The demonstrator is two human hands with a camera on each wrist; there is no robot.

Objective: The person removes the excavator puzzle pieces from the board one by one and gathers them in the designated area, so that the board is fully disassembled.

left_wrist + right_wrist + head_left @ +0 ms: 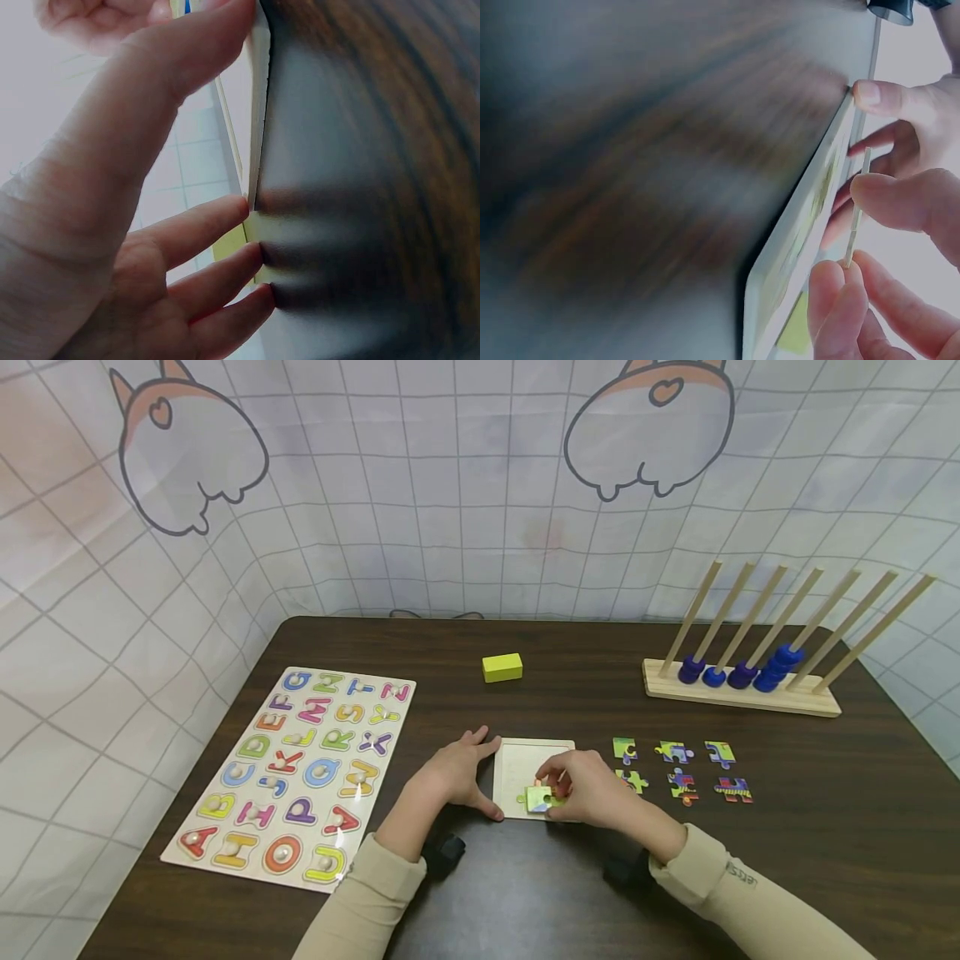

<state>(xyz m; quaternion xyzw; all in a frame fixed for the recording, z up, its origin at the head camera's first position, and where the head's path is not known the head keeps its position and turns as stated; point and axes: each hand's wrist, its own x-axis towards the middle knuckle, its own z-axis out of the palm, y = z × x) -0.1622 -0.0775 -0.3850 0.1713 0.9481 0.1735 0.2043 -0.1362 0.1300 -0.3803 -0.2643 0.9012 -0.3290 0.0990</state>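
My right hand [588,785] pinches a thin jigsaw puzzle piece [537,800], mostly pale green, between thumb and fingertips. It is held just above a square wooden puzzle tray [513,768] with a raised rim. From the right wrist view, the piece [853,225] is seen edge-on, apart from the tray [776,296], and yellow-green patches show inside the tray. My left hand [452,774] rests at the tray's left side with spread fingers. Its thumb touches the near corner and its fingertips [238,206] are at the tray's far edge, close to the tabletop.
Several loose puzzle pieces [675,752] lie right of the tray. An alphabet peg board [255,810] lies at the left. Behind the tray sits a yellow block [502,667]. A wooden peg stand [742,696] with blue beads stands at the back right, near a draped wall.
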